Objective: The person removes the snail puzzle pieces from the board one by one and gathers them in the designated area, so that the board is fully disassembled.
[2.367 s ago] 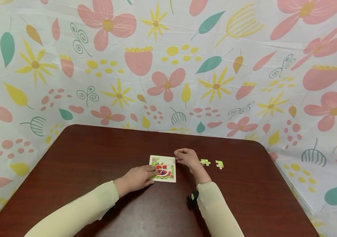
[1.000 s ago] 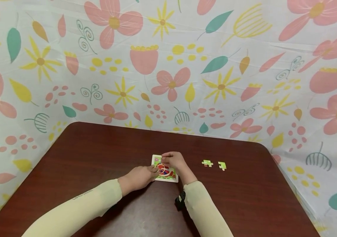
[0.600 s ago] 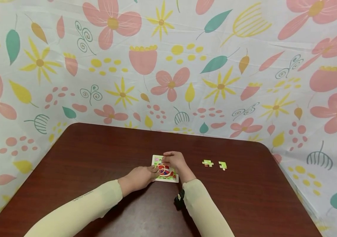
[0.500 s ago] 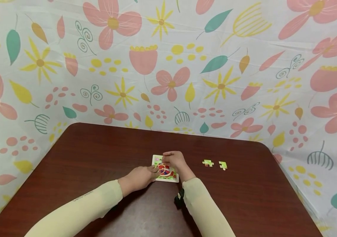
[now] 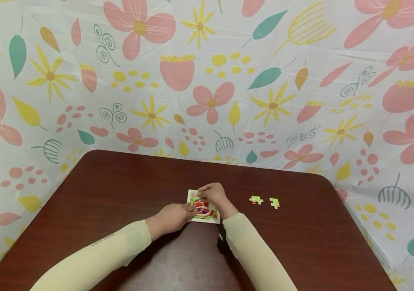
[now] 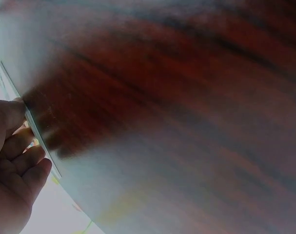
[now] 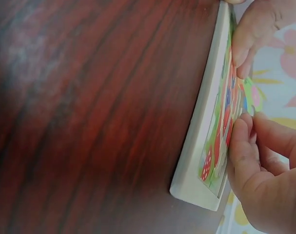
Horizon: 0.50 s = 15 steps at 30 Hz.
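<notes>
A small framed jigsaw puzzle [image 5: 207,214] with a red and blue snail picture lies flat on the table. My left hand [image 5: 172,218] holds its left side, thumb at the near edge and fingers over the picture. In the left wrist view the left hand [image 6: 16,165] shows curled fingers along the frame's edge. My right hand [image 5: 215,195] is over the upper part of the puzzle. In the right wrist view the right hand [image 7: 269,170] has thumb and index finger pinched together just above the picture, on a small puzzle piece mostly hidden by the fingers.
Two loose green puzzle pieces lie right of the frame: one [image 5: 255,200] nearer, the other [image 5: 274,203] farther right. The dark wooden table [image 5: 137,173] ends at a flower-printed cloth [image 5: 207,72]. A black device [image 5: 222,240] sits under the right wrist.
My right hand has moved left from beside the frame to over the puzzle, then risen slightly. The left hand has stayed on the left side; the two loose pieces lie still.
</notes>
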Each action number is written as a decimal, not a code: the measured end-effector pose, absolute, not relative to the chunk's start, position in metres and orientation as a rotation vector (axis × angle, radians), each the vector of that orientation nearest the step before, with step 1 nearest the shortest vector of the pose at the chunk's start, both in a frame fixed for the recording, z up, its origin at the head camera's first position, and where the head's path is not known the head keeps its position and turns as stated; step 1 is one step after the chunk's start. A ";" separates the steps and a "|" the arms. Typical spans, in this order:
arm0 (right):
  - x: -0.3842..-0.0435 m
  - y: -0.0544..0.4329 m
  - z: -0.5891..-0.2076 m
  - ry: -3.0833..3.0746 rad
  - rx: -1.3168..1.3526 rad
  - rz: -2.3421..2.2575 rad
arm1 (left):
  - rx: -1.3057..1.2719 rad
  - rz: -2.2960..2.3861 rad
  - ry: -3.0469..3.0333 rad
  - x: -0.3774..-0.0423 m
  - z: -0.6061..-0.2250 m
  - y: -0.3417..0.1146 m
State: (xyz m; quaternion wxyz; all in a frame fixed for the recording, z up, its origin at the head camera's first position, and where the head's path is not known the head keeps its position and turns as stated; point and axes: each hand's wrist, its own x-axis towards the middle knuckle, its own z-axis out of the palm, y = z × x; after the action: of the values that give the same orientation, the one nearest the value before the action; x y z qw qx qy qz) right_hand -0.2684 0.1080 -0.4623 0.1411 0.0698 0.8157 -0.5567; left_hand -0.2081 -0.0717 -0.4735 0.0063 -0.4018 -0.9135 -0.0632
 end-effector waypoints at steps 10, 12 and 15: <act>-0.273 0.109 -0.464 2.337 0.204 -1.617 | -1.254 -0.199 -2.875 -0.210 -0.476 -0.071; -0.273 0.110 -0.465 2.325 0.201 -1.629 | -1.256 -0.201 -2.870 -0.210 -0.476 -0.071; -0.274 0.110 -0.466 2.313 0.201 -1.637 | -1.256 -0.213 -2.865 -0.210 -0.475 -0.072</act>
State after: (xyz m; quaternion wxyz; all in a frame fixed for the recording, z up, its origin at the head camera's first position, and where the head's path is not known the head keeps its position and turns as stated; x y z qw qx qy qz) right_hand -0.2737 0.1097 -0.4659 0.1500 0.0699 0.8049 -0.5698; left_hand -0.2099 -0.0716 -0.4754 0.0031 -0.4005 -0.9138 -0.0678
